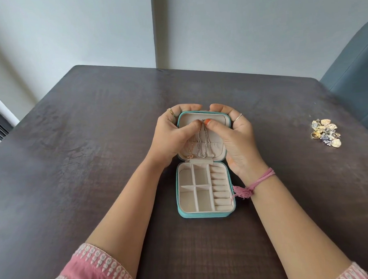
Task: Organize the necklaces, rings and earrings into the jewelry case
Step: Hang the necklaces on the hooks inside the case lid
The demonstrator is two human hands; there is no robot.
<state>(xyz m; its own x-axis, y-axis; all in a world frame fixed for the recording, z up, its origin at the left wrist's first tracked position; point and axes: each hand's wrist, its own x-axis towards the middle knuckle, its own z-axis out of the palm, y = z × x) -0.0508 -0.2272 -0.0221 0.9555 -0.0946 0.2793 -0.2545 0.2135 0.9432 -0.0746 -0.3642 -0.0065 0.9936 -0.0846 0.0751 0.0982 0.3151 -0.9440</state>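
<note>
A small teal zip-up jewelry case with a cream velvet lining (206,212) is being kept open on a dark brown wooden table (72,145), its divided tray and ring rolls lying nearest the camera and its lid being propped upright behind them. The lid is being cupped from both sides: the left hand (174,135), a ring on one finger, is being curled round the lid's left edge, while the right hand (236,136), a pink thread bracelet (255,183) tied at its wrist, is being wrapped round the right edge. The top end of a silver chain necklace (202,142) is being pinched between both thumbs and fingertips near the top of the lid, its strands hanging down the lining. A thin gold necklace (190,151) is being held in the lid beside it. Farther right, well apart from the case, a pile of gold and silver rings and earrings (326,133) is being left on the table, before a blue-grey upholstered chair (355,83).
</note>
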